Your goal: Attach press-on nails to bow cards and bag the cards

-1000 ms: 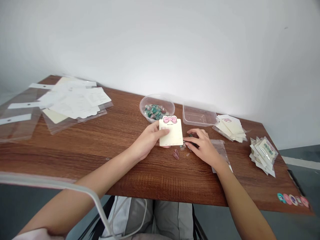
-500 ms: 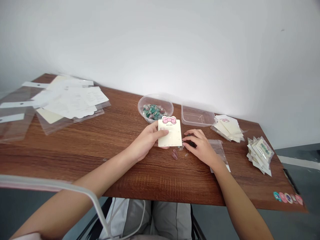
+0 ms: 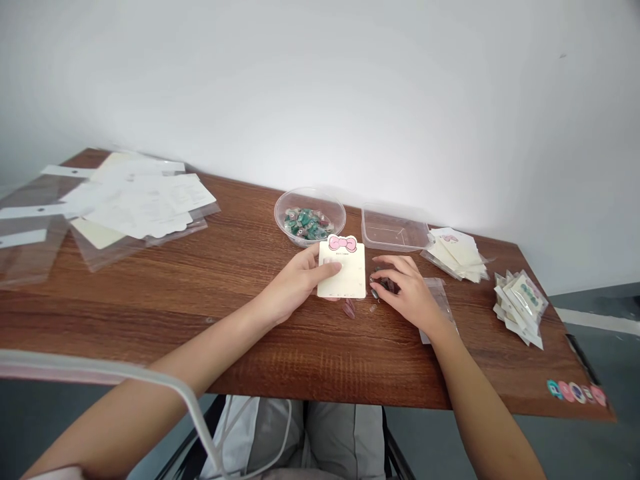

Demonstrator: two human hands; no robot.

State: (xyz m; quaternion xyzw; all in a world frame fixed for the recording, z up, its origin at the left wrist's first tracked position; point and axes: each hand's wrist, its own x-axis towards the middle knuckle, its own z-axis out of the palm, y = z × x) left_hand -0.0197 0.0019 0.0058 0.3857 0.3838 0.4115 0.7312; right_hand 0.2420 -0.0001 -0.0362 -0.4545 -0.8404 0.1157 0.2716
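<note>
Stickers (image 3: 577, 392) lie at the table's (image 3: 320, 373) near right corner. Packs (image 3: 517, 308) lie by the right edge. Midway along, a purple piece (image 3: 349, 309) lies on the surface; just beyond, the left hand (image 3: 299, 275) pinches a card (image 3: 350, 277). The right hand (image 3: 409, 293) curls over loose pieces (image 3: 390, 286), fingers slightly parted; whether they grip any, I cannot tell. A bowl (image 3: 309, 224) and box (image 3: 395, 230) stand toward the far edge.
</note>
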